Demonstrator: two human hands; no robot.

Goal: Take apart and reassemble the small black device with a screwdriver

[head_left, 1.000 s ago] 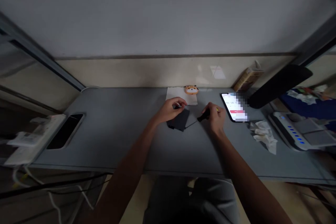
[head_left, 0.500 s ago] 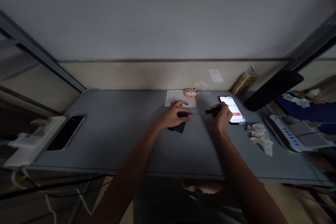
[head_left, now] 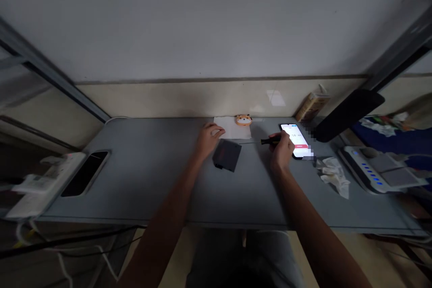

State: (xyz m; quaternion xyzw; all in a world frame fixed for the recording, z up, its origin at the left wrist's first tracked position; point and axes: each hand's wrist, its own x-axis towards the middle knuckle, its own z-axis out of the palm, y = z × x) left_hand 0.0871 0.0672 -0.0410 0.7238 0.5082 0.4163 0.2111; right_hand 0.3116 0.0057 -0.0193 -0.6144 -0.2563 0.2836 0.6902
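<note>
A small dark flat device (head_left: 227,155) lies on the grey desk (head_left: 151,175) in front of me. My left hand (head_left: 209,137) rests just beyond its far left corner, fingers curled near the edge of a white paper sheet (head_left: 234,128); what it holds, if anything, is too small to see. My right hand (head_left: 281,148) is closed round the black handle of a thin screwdriver (head_left: 261,141), whose shaft points left toward the paper. An orange animal-shaped item (head_left: 243,119) sits on the paper's far edge.
A lit phone (head_left: 297,140) lies right of my right hand. Crumpled white tissue (head_left: 332,175) and a device with blue lights (head_left: 374,168) are further right. A dark phone (head_left: 85,173) lies at the left edge. A black lamp head (head_left: 347,114) hangs at the right.
My left hand has lifted off the dark device and moved back-left to the paper, leaving the device uncovered. The screwdriver stays level, its tip drawn away from the device.
</note>
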